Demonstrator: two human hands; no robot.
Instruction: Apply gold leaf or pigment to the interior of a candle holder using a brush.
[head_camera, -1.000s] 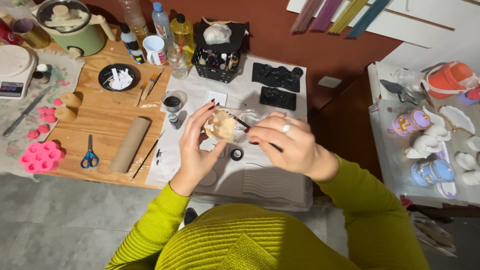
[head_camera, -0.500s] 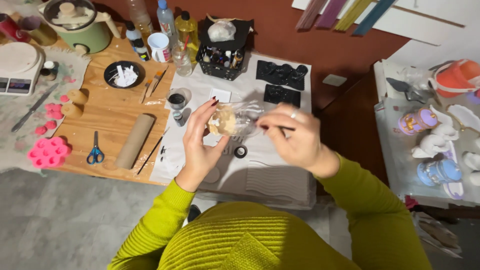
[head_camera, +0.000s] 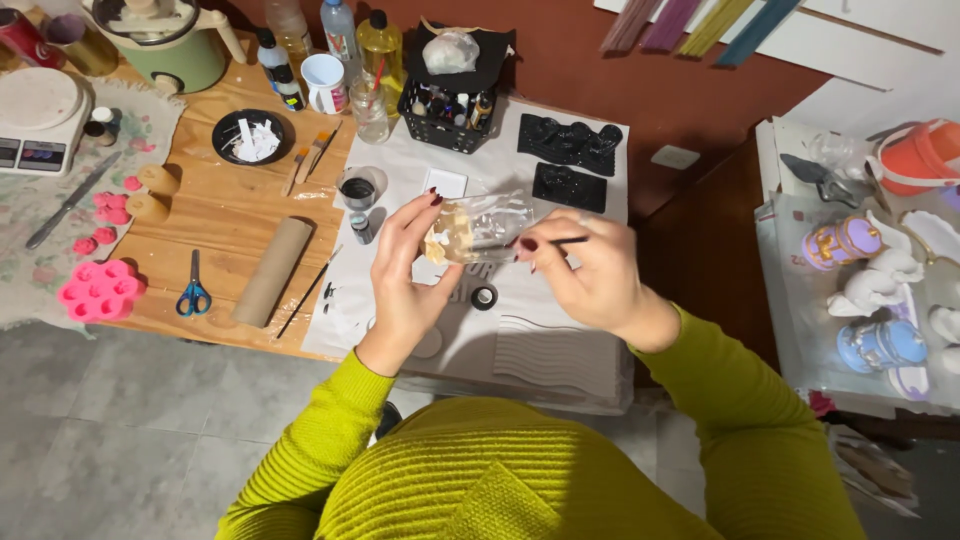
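Observation:
My left hand (head_camera: 405, 280) holds a small clear mould with a pale yellow-brown piece inside (head_camera: 470, 232), raised above the white paper sheet (head_camera: 560, 320). My right hand (head_camera: 590, 275) pinches a thin dark brush (head_camera: 568, 240) whose tip points at the mould. Both sleeves are yellow-green knit. Beneath the hands lie a small black ring (head_camera: 484, 297) and a little dark paint jar (head_camera: 361, 228).
Left on the wooden board (head_camera: 225, 220): blue scissors (head_camera: 193, 296), a cardboard tube (head_camera: 272, 270), a pink silicone mould (head_camera: 98, 290), a black dish (head_camera: 254, 137). Bottles, a mug (head_camera: 325, 82) and a black caddy (head_camera: 455, 105) stand behind. Black moulds (head_camera: 568, 143) lie far right; painted figurines (head_camera: 880, 290) fill a side table.
Both hands have stayed together over the paper, shifting slightly; the brush hand has turned a little at the mould. The camera view has drifted.

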